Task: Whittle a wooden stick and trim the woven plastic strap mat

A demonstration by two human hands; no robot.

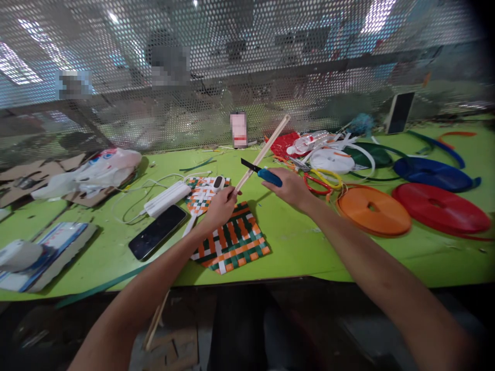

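Left arm: bare, extended forward from the near left of the wooden stick. Left hand: fingers curled around the stick's lower end. Right arm: bare, angled inward from the stick's near right. Right hand: just right of the stick, fingers wrapped in a closed grip.

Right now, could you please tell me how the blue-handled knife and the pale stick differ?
The knife has a blue handle and dark blade, while the stick is pale along its visible length. The stick looks longer than the knife. The right hand grips the knife; the left hand grips the stick. Both are slim and hand-held.
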